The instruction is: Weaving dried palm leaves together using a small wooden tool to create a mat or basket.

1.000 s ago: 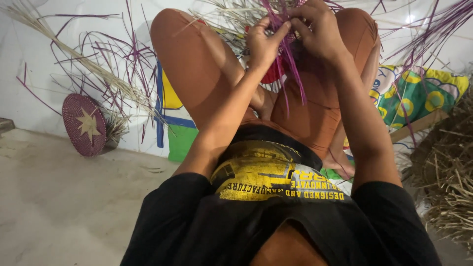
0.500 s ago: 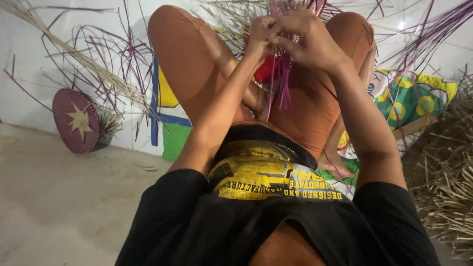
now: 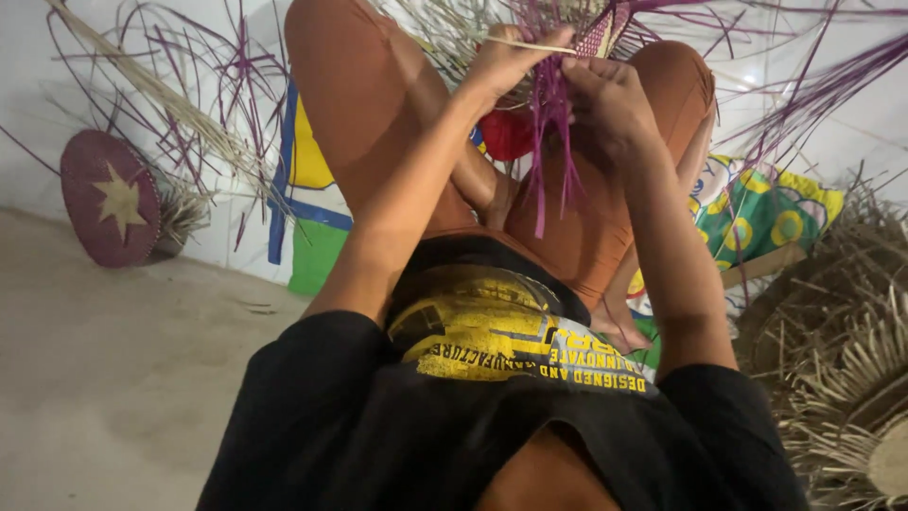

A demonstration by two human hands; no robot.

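Sitting in a black shirt (image 3: pixel 492 426) at six o'clock, left hand (image 3: pixel 506 61) pinching a pale strand (image 3: pixel 530 44) at twelve o'clock, right hand (image 3: pixel 605 99) closed on hanging purple strands (image 3: pixel 549 142) just beside it, star-patterned woven disc (image 3: pixel 109 199) at nine o'clock, dried straw pile (image 3: pixel 842 369) at four o'clock.
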